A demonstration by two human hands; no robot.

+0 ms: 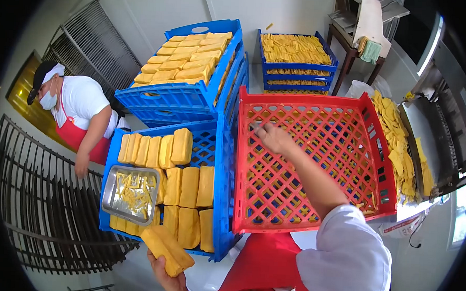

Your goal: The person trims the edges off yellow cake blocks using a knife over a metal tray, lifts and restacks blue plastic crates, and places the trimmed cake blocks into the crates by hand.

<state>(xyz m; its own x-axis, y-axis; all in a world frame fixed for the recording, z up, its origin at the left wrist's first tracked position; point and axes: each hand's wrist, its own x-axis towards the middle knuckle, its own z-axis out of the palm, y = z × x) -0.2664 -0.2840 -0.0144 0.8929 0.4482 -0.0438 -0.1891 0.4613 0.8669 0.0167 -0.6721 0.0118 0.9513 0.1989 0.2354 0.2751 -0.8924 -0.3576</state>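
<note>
My left hand (167,278) holds a yellow loaf-shaped block (167,250) at the bottom, just below the blue crate (218,197). More such blocks (189,187) stand in rows in that crate. A metal tray (106,194) with yellow strips (135,190) rests on the crate's left side. Over the far left part of the red crate (318,100) is my right hand (271,138), its fingers bent close together near the lattice bottom. Whether they hold anything is too small to tell. Yellow pieces show through the lattice.
Stacked blue crates (167,102) of blocks stand behind, and blue crates of strips (299,68) further back. Yellow sheets (394,145) lie beside a machine (436,133) at right. A co-worker (84,105) stands at left by dark metal racks (58,216).
</note>
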